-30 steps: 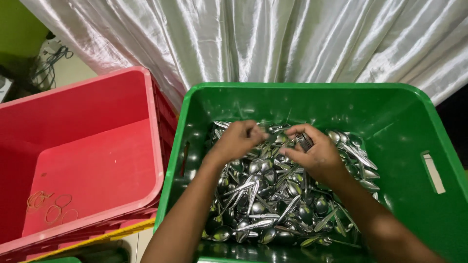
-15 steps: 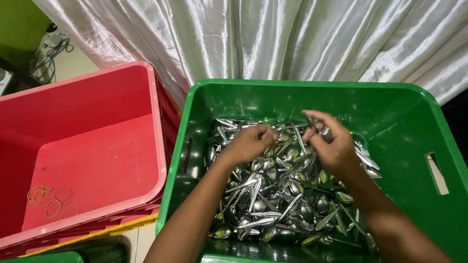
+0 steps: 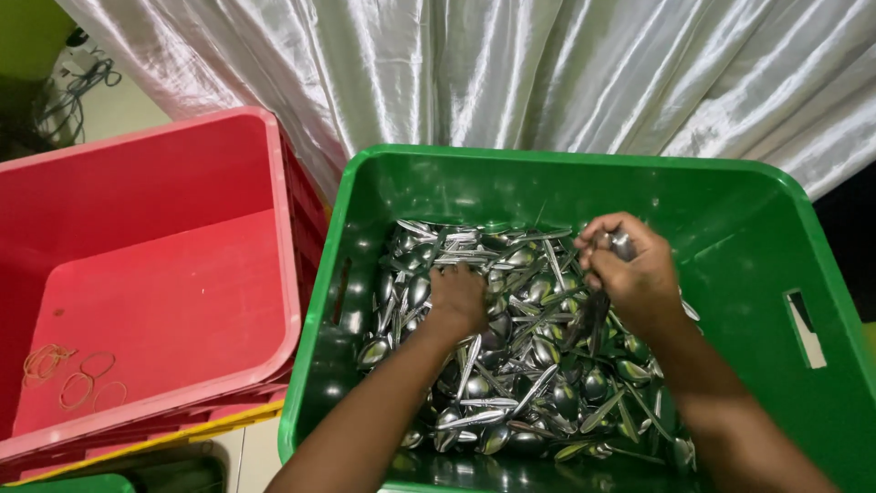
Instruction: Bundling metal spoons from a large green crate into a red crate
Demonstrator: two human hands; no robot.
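Observation:
A green plastic crate [image 3: 584, 173] holds a heap of steel spoons [image 3: 511, 365]. My left hand [image 3: 458, 299] is pressed down into the pile near its middle, fingers curled among the spoons. My right hand [image 3: 630, 269] is raised a little above the heap at the right and grips a small bunch of spoons [image 3: 613, 245], their handles hanging down below the palm. Both forearms reach in from the bottom edge of the view.
A red plastic crate [image 3: 155, 274] stands to the left, touching the green one, with a few rubber bands [image 3: 68, 374] on its floor. A shiny white curtain [image 3: 474, 73] hangs behind both crates. Cables [image 3: 78, 78] lie at the top left.
My right hand has lifted out of the pile with a bunch of spoons. My left hand has sunk lower and nearer into the heap.

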